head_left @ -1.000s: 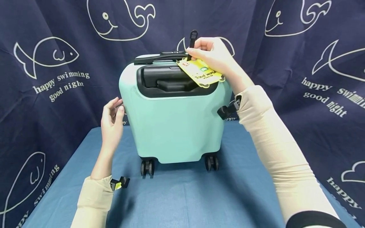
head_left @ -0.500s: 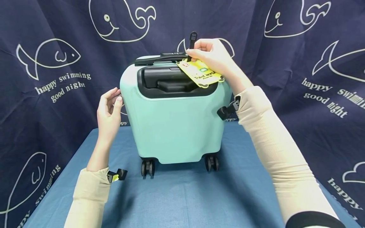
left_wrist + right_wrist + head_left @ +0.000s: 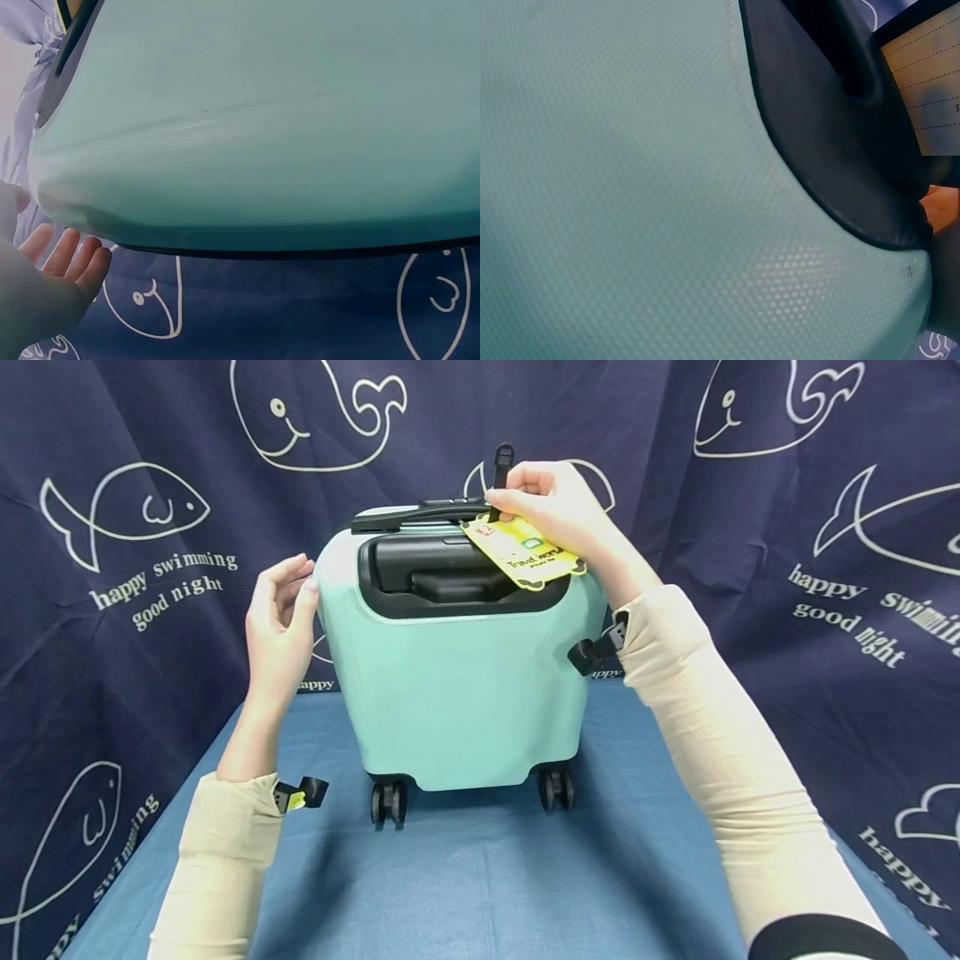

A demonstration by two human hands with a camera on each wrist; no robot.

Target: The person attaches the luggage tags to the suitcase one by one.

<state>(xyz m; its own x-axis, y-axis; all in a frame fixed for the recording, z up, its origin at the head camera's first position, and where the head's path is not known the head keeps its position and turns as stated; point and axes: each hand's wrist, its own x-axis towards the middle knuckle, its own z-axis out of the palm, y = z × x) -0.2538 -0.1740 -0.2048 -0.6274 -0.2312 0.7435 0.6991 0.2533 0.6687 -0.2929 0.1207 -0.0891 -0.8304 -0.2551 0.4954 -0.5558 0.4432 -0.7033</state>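
A mint-green suitcase [image 3: 457,693] stands upright on its black wheels [image 3: 388,802]. My right hand [image 3: 562,510] pinches the black strap [image 3: 501,477] of a yellow luggage tag [image 3: 525,552] above the suitcase's top right. That tag lies slanted over the dark recess around the trolley handle [image 3: 435,564], near the black carry handle [image 3: 412,517]. Beside the upper left corner is my left hand [image 3: 277,627], its fingers loosely bent and holding nothing. In the left wrist view those fingers [image 3: 79,259] are close to the suitcase's rounded corner; whether they touch it I cannot tell.
Blue cloth [image 3: 480,877] covers the table under the suitcase. Behind and at both sides hangs a dark blue curtain [image 3: 172,410] with white whale and fish drawings. The tag's lined reverse [image 3: 930,82] shows in the right wrist view.
My left hand has risen along the suitcase's left side, from mid-height to the upper corner, drifting slightly left. The right hand, tag and suitcase have stayed almost still.
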